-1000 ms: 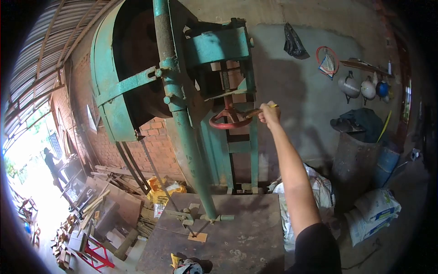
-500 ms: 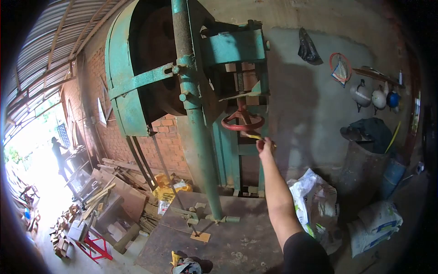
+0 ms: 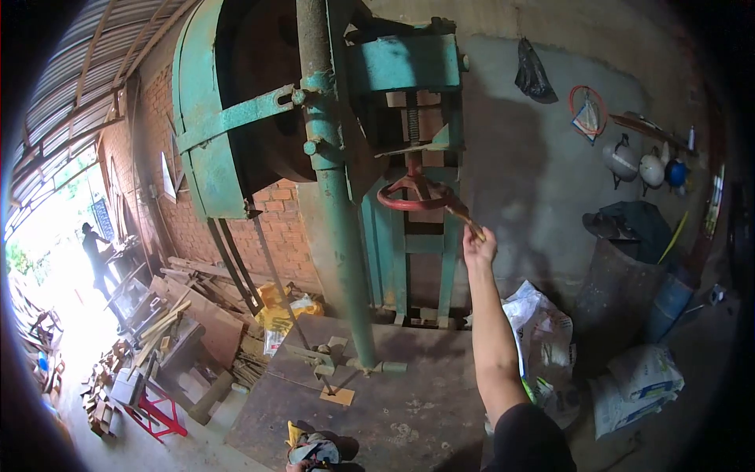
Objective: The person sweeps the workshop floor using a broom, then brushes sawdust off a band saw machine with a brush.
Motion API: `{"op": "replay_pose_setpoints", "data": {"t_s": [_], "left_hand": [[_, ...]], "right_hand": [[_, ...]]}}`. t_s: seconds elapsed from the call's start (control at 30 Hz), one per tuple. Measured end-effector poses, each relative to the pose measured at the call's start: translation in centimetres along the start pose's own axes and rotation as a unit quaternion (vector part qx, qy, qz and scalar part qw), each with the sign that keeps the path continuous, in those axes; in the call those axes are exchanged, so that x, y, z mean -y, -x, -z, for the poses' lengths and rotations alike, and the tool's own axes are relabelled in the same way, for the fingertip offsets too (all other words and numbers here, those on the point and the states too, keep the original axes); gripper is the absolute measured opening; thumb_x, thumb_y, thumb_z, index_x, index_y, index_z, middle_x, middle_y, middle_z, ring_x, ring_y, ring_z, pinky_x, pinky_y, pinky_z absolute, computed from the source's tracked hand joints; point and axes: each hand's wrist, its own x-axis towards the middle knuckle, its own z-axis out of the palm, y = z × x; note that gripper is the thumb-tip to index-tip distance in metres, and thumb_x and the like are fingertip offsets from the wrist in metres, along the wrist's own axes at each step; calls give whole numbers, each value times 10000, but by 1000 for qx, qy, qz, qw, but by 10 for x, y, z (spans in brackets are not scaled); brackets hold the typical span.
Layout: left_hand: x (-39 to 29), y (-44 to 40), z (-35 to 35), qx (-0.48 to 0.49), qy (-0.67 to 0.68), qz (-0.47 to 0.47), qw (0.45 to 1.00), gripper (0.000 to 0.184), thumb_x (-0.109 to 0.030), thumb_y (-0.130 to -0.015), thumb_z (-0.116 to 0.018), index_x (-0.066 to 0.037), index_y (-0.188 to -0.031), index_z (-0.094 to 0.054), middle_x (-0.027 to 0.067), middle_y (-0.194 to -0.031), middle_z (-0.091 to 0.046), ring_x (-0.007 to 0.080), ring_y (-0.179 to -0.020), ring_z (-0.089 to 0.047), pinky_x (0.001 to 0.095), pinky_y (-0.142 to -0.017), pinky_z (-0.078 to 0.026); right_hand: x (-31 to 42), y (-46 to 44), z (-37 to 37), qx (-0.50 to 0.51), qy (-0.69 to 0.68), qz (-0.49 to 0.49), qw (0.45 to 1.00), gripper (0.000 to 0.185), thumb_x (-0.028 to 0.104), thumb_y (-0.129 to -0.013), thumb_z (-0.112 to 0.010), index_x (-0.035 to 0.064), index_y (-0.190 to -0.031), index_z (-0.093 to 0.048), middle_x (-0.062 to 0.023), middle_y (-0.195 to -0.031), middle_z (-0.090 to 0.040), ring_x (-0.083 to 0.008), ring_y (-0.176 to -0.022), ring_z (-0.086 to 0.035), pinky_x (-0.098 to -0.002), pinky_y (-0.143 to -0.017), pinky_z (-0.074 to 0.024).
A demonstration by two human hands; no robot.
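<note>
My right hand [image 3: 480, 248] is stretched forward, fingers closed around a short brown stick-like piece [image 3: 458, 209]. The far end of that piece meets the rim of the red handwheel [image 3: 410, 203], below the threaded rod of a green bandsaw [image 3: 334, 228]. Whether it is fixed to the wheel I cannot tell. A grey-and-yellow object [image 3: 316, 450] shows at the bottom edge, over the saw table. Beside it, a skin-toned sliver, perhaps my left hand [image 3: 296, 466], is cut off by the frame; its fingers are hidden.
The saw blade [image 3: 277, 275] runs down to the dark table [image 3: 393, 425]. White sacks [image 3: 543, 330] stand to the right, helmets [image 3: 621, 161] hang on the wall. Wood scraps [image 3: 102, 401] and a red-legged stool [image 3: 161, 417] are left. A person [image 3: 96, 256] stands far left.
My right hand has moved right and slightly up, and the stick-like piece has swung from the wheel's near side to its right side. The view has shifted slightly.
</note>
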Motion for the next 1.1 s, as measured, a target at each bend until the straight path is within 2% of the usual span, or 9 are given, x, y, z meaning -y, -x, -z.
{"op": "replay_pose_setpoints", "data": {"t_s": [0.13,0.2,0.27,0.43,0.6,0.7,0.8,0.93,1.1], "left_hand": [[-2,-6,1,2,-3,10,1000,483,-21,-668,-553,-87,-1142,-487,78,-1074,-536,188,-946,-524,285,-803,-435],[-2,-6,1,2,-6,13,1000,482,-19,-666,-552,-86,-1139,-488,78,-1071,-537,188,-943,-525,285,-801,-436],[-3,-6,1,-2,-9,16,1000,481,-16,-665,-551,-85,-1136,-489,78,-1068,-538,188,-941,-526,285,-800,-437],[1,0,1,-11,-13,25,1000,478,-9,-661,-549,-82,-1129,-490,79,-1060,-540,189,-933,-529,285,-796,-439],[6,8,2,-22,-9,23,999,475,-3,-656,-546,-78,-1122,-492,80,-1052,-542,189,-926,-531,285,-793,-441],[10,9,2,-28,4,22,999,473,1,-654,-545,-77,-1118,-493,80,-1047,-544,189,-922,-533,285,-791,-442],[11,3,1,-28,17,20,999,471,5,-652,-544,-75,-1113,-494,81,-1042,-545,189,-918,-535,285,-789,-443],[15,3,-1,-28,29,20,999,469,10,-648,-542,-72,-1107,-496,81,-1036,-547,190,-912,-537,285,-786,-444],[17,8,1,-31,28,21,999,466,17,-644,-540,-69,-1100,-498,82,-1028,-550,190,-905,-540,284,-783,-446]], "right_hand": [[5,65,28,14,23,-65,998,189,184,-789,-479,4,-828,-523,-139,-724,-591,-194,-605,-582,-231,-505,-470],[-3,76,44,26,244,-80,966,181,192,-777,-494,20,-824,-523,-137,-713,-590,-186,-589,-577,-240,-493,-462],[-30,95,34,3,324,-23,946,164,182,-770,-507,26,-819,-521,-116,-707,-585,-180,-594,-575,-251,-494,-457],[-95,110,-38,88,113,-131,981,190,219,-783,-527,40,-847,-528,-104,-750,-603,-179,-652,-590,-251,-549,-478],[-98,134,-112,166,-74,-242,953,194,155,-803,-497,-22,-874,-531,-145,-775,-604,-204,-680,-585,-250,-559,-471],[-64,169,-121,172,-45,-201,963,204,158,-802,-502,-28,-883,-531,-151,-780,-599,-205,-705,-581,-248,-563,-465],[-39,161,-72,203,-31,-195,959,196,162,-803,-503,-13,-887,-531,-148,-819,-591,-167,-733,-576,-236,-557,-451],[-30,152,-65,87,62,-92,990,193,157,-799,-507,-19,-878,-521,-137,-766,-593,-160,-690,-578,-223,-546,-460],[-82,143,-94,105,-210,-280,931,222,122,-818,-470,-75,-921,-478,-194,-809,-551,-205,-684,-571,-258,-554,-483]]}}
